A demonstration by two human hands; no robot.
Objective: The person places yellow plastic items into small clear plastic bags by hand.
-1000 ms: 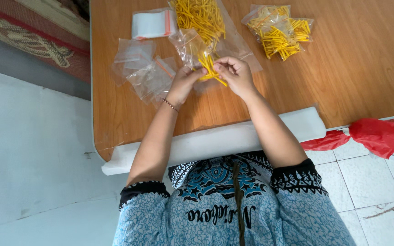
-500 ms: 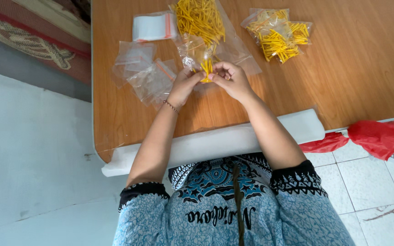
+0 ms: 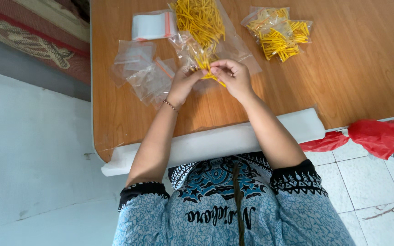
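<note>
Hands: left hand and right hand meet fingertip to fingertip over a wooden table, seen from above.
Left fingers: closed in a pinch on the mouth of a small clear zip bag that lies just beyond the fingertips, partly filled.
Right fingers: curled shut around a small bundle of thin yellow sticks, whose ends poke out just below the fingertips.
Sticks: short, thin and pale yellow — what they are made of cannot be told. They look light and stiff, and probably scatter easily when loose, so a snug pinch across the middle of the bundle seems the safest hold.
Bag: soft, slippery film; likely needs holding at the rim to stay open.
Beyond the fingertips: a large loose heap of yellow sticks on clear plastic.
Further out, past the right hand: two filled clear bags of yellow sticks, well apart from the fingers.
Outward of the left hand: several empty clear zip bags — and, further off, a neat stack of zip bags.
Near edge of table: a white foam strip under the forearms.
Floor, right: a crumpled red plastic bag.
</note>
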